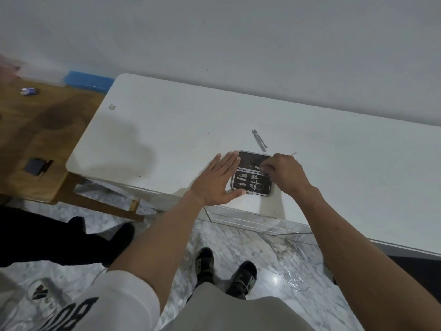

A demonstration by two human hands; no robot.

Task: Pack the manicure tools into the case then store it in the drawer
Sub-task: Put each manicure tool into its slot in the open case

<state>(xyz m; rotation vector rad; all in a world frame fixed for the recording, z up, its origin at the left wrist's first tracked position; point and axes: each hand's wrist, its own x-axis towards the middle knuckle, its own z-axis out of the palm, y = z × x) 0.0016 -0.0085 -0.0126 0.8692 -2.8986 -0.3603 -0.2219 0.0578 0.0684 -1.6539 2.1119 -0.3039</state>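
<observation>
A small black manicure case (251, 174) lies open near the front edge of the white cabinet top (167, 130). Its lower half holds several metal tools, among them small scissors (258, 183). My left hand (216, 181) lies flat with fingers spread against the case's left side. My right hand (285, 174) is at the case's right side, its fingertips pinching a small metal tool (259, 167) over the hinge line. A loose metal tool (259, 140) rests on the top just behind the case. A thin pin-like tool (294, 153) pokes out behind my right hand.
A wooden table (35, 130) stands to the left with a blue box (88, 81), a small wrapper and a black object (35, 166) on it. Drawer fronts (257, 220) run under the cabinet's front edge. Another person's dark legs (59, 237) stand at the left on the marble floor.
</observation>
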